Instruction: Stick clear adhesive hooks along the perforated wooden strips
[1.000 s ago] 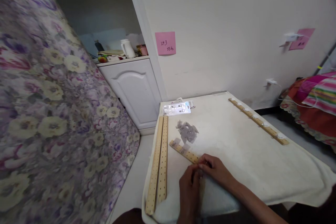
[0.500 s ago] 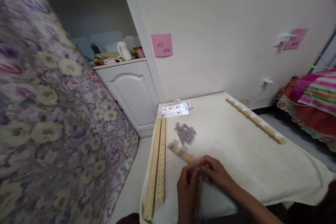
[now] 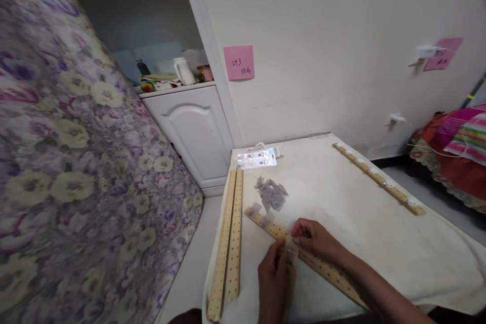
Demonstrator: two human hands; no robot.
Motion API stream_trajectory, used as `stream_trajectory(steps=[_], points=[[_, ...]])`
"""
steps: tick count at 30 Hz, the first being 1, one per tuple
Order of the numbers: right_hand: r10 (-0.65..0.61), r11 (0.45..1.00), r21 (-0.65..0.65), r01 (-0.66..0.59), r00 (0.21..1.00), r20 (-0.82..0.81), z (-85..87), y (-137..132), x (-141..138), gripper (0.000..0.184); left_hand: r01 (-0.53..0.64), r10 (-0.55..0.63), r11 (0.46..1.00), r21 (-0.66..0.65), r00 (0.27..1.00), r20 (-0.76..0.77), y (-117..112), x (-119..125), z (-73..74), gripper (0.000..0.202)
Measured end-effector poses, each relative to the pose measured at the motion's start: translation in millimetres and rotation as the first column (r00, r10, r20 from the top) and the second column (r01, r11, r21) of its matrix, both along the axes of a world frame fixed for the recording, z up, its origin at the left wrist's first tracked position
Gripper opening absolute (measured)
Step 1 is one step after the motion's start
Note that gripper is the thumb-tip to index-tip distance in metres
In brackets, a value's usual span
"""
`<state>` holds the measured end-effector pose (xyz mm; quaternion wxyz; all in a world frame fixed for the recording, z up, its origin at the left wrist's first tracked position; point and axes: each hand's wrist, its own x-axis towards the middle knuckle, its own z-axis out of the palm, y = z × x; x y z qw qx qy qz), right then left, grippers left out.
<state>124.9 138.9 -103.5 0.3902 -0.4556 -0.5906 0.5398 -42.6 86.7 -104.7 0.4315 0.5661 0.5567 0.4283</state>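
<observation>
Both hands meet over a long wooden strip with holes (image 3: 322, 267) that lies slantwise on the cloth-covered table (image 3: 349, 197). My left hand (image 3: 274, 274) and my right hand (image 3: 314, 238) pinch a small clear plastic piece (image 3: 291, 249) between their fingertips, right on the strip. A heap of similar small clear pieces (image 3: 271, 194) lies just beyond the strip's far end.
Two more perforated wooden strips (image 3: 230, 243) lie side by side along the table's left edge, another strip (image 3: 379, 178) at the right. A clear packet (image 3: 256, 158) sits at the far corner. A flowered mattress (image 3: 76, 162) leans at the left, a white cabinet (image 3: 190, 126) behind.
The hands have shifted slightly along the strip, and more of the strip shows under my right forearm. The view has swung a little to the left.
</observation>
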Motion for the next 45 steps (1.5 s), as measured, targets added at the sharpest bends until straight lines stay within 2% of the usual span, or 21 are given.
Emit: stream_trajectory(steps=[4, 8, 15, 18, 21, 25, 35, 45], points=[[0.067, 0.995, -0.069, -0.068, 0.998, -0.020, -7.5, 14.9, 0.2, 0.007, -0.111, 0.111, 0.994, 0.026, 0.993, -0.031, 5.6, -0.3, -4.1, 0.032], [0.038, 0.990, -0.135, -0.048, 0.997, -0.073, -15.6, 30.0, -5.4, 0.010, -0.214, 0.216, 0.976, 0.047, 0.976, -0.036, 14.2, -0.2, -10.4, 0.035], [-0.017, 0.983, -0.182, 0.010, 0.999, -0.037, -21.7, 38.2, -11.3, 0.012, -0.248, 0.254, 0.966, 0.076, 0.964, -0.075, 20.6, 0.5, -22.8, 0.032], [-0.051, 0.979, -0.199, 0.046, 0.999, -0.019, -23.1, 36.8, -12.7, 0.010, -0.269, 0.289, 0.951, 0.149, 0.948, -0.133, 19.0, 0.4, -23.6, 0.027], [-0.110, 0.976, -0.192, 0.107, 0.994, -0.007, -22.0, 34.4, -15.4, 0.009, -0.236, 0.295, 0.941, 0.243, 0.924, -0.244, 16.1, -1.8, -24.3, 0.022], [-0.135, 0.973, -0.191, 0.129, 0.991, -0.015, -19.0, 32.9, -18.7, 0.009, -0.162, 0.260, 0.949, 0.270, 0.888, -0.379, 12.4, -4.5, -25.8, 0.023], [-0.155, 0.974, -0.166, 0.155, 0.988, 0.011, -21.6, 32.1, -19.4, 0.007, -0.100, 0.232, 0.952, 0.291, 0.855, -0.465, 10.5, -3.5, -30.0, 0.032], [-0.144, 0.976, -0.165, 0.142, 0.990, -0.001, -24.5, 33.6, -19.2, 0.008, -0.064, 0.197, 0.966, 0.252, 0.812, -0.549, 7.6, -3.1, -29.9, 0.035]])
